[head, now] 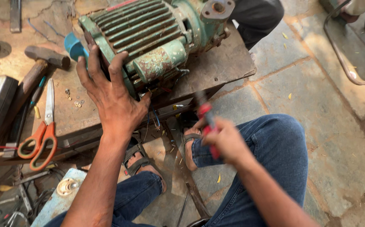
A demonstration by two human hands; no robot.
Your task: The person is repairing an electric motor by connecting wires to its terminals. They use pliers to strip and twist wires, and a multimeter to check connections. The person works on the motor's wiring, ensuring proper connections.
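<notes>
The left hand (113, 98) lies spread, unclenched, against the end of a worn green ribbed electric motor (157, 40) standing on the rusty metal table (228, 63). The right hand (226, 141) is clenched around a red-handled tool (207, 122), blurred, just below the table edge. Orange-handled scissors (43, 130) and a wooden-handled hammer (37, 71) lie left of the motor, with small loose screws (75, 101) between.

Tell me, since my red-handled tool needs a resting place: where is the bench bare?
Bare metal lies right of the green motor, toward the bench corner. A smaller patch sits between hammer and motor. Crowded left edge: scissors, box, tools.
</notes>
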